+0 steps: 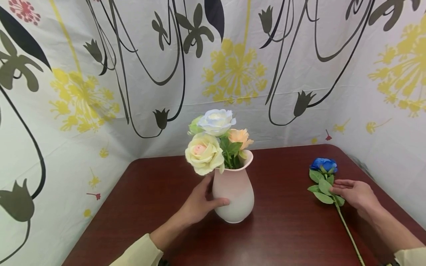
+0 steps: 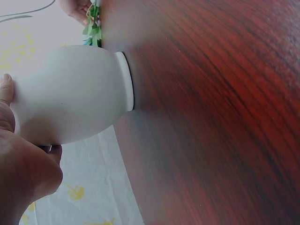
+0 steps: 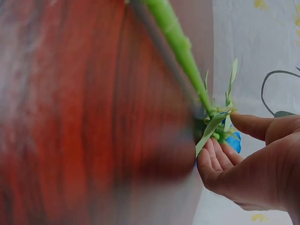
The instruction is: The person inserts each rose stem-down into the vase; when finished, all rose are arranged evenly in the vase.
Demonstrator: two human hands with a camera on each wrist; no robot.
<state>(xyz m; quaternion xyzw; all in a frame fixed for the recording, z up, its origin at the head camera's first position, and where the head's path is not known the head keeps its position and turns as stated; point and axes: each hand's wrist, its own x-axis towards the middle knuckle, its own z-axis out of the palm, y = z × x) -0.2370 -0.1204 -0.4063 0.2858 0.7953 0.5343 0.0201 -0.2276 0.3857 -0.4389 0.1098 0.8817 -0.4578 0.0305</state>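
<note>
A pale pinkish-white vase (image 1: 233, 195) stands upright on the table, holding a cream rose (image 1: 203, 153), a pale blue-white rose (image 1: 217, 122) and a peach flower (image 1: 240, 137). My left hand (image 1: 199, 203) grips the vase's left side, thumb across its front; the left wrist view shows the vase's body (image 2: 75, 93) and base up close. Toward the right edge of the table is a blue rose (image 1: 323, 165) with green leaves and a long stem. My right hand (image 1: 357, 195) holds it among the leaves; in the right wrist view, thumb and fingers close about the leafy stem (image 3: 180, 51).
The dark red-brown wooden table (image 1: 283, 240) has rounded back corners. Behind it and along both sides hangs a white curtain (image 1: 186, 74) printed with yellow, grey and red flowers. A greenish bloom (image 1: 194, 125) sits behind the cream rose.
</note>
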